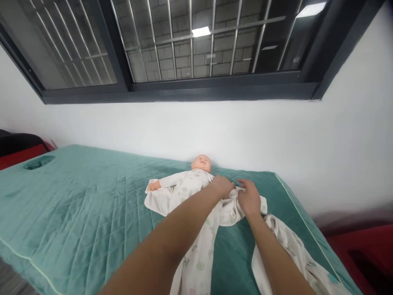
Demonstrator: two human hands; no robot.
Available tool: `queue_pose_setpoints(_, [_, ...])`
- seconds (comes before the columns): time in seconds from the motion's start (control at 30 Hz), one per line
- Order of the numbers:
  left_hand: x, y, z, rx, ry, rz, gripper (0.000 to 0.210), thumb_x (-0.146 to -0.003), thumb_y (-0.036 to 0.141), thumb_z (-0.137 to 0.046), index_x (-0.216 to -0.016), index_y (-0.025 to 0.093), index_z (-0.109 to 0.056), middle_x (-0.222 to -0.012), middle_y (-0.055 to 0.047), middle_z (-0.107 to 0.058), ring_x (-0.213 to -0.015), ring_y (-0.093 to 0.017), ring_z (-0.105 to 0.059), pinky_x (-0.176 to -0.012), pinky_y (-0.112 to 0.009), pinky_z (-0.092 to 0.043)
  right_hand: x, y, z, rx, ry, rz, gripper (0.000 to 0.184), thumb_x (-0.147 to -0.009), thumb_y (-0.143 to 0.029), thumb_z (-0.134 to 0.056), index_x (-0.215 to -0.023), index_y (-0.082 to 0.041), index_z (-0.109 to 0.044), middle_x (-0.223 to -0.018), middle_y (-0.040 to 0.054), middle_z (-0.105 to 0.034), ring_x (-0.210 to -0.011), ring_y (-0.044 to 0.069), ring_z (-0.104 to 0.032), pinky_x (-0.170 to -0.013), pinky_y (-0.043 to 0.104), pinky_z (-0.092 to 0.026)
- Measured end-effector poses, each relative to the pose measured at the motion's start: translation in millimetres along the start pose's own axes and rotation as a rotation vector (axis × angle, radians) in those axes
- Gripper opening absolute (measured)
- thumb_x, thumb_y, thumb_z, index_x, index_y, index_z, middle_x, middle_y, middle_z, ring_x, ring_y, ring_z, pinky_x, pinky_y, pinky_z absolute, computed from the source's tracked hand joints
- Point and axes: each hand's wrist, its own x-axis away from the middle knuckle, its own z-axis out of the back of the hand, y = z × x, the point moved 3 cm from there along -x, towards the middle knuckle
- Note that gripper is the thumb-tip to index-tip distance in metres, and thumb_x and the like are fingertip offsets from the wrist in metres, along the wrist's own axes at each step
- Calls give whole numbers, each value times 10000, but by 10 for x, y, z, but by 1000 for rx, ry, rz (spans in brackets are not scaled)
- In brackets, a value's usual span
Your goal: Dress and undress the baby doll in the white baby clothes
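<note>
A baby doll (202, 162) lies on its back on a green quilted cover, its head toward the wall. It wears a white printed baby garment (196, 186), which runs down past its body. One doll hand (154, 185) pokes out at the left, over spread white cloth. My left hand (224, 186) is closed at the sleeve on the doll's right-hand side in the picture, its fingertips partly hidden. Just beside it, my right hand (249, 198) curls around the outer part of that sleeve, thumb and fingers bent toward the left hand.
Another white printed cloth (294, 246) lies under and beside my right forearm. The green bed (92, 196) has a round hole (39, 162) at its far left. Behind stand a white wall (153, 127) and a barred window (190, 49). Red seats (365, 250) flank the bed.
</note>
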Motion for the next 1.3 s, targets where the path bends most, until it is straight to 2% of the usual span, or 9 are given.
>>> queue_pose_setpoints(0.33, [237, -479, 338, 18, 13, 53, 210, -834, 293, -606, -1030, 256, -672, -1036, -82, -724, -918, -253, -677, -847, -383, -505, 3, -152, 143, -231, 1, -133, 429, -623, -176, -480, -1020, -188, -641, -1105, 122, -641, -977, 295, -611, -925, 474, -472])
queue_pose_setpoints(0.47, [415, -493, 502, 28, 26, 71, 225, -847, 260, -577, -1058, 251, -653, -1058, -87, -717, -934, -256, -677, -831, -375, -507, -3, -93, 178, -371, 58, -250, 392, -595, -223, -528, -965, -194, -653, -1027, 109, -667, -976, 309, -618, -906, 498, -484])
queue_pose_setpoints(0.57, [530, -397, 572, 32, 31, 70, 246, -851, 215, -547, -1076, 244, -641, -1072, -85, -710, -957, -254, -671, -826, -359, -507, -3, -50, 188, -521, 116, -350, 367, -584, -260, -549, -933, -193, -640, -972, 110, -679, -917, 291, -645, -783, 446, -535])
queue_pose_setpoints(0.77, [566, -284, 373, 75, 39, 84, 344, -840, 220, -556, -1180, 209, -606, -1188, -128, -655, -1022, -279, -641, -845, -398, -506, -2, 24, 238, -718, 246, -470, 332, -563, -346, -620, -860, -199, -600, -892, 65, -674, -708, 202, -645, -621, 349, -533])
queue_pose_setpoints(0.87, [687, -418, 234, 110, 100, 131, 324, -854, 257, -547, -1162, 202, -631, -1196, -136, -647, -1047, -296, -628, -868, -427, -501, -8, 55, 293, -691, 350, -486, 266, -557, -290, -588, -807, -196, -594, -839, 37, -656, -734, 182, -626, -689, 340, -519])
queue_pose_setpoints(0.93, [888, -584, 190, 199, 227, 185, 292, -868, 306, -543, -1117, 210, -661, -1175, -116, -665, -1066, -290, -622, -899, -423, -495, -4, 6, 309, -635, 379, -442, 261, -581, -244, -547, -826, -189, -619, -840, 33, -658, -790, 185, -625, -777, 354, -505])
queue_pose_setpoints(1.03, [1288, -858, 143, 448, 493, 237, 310, -911, 330, -495, -1161, 248, -657, -1224, -62, -670, -1136, -243, -602, -973, -383, -478, 48, -242, 258, -401, 263, -238, 277, -685, -221, -510, -912, -187, -666, -907, 54, -685, -855, 213, -632, -856, 391, -481])
queue_pose_setpoints(1.13, [1589, -1064, 24, 744, 666, 249, 302, -939, 321, -462, -1153, 256, -664, -1217, -30, -682, -1151, -197, -604, -1031, -351, -461, 205, -605, 88, -252, 6, -67, 261, -828, -309, -507, -1009, -211, -666, -990, 70, -706, -872, 236, -653, -865, 408, -491])
queue_pose_setpoints(1.3, [1729, -1240, -109, 910, 745, 384, 243, -914, 350, -527, -1059, 246, -692, -1151, -42, -696, -1116, -225, -610, -1018, -404, -466, 449, -1080, -171, -140, -389, -101, 445, -924, -509, -455, -1273, -256, -562, -1071, 70, -716, -1015, 275, -653, -988, 474, -451])
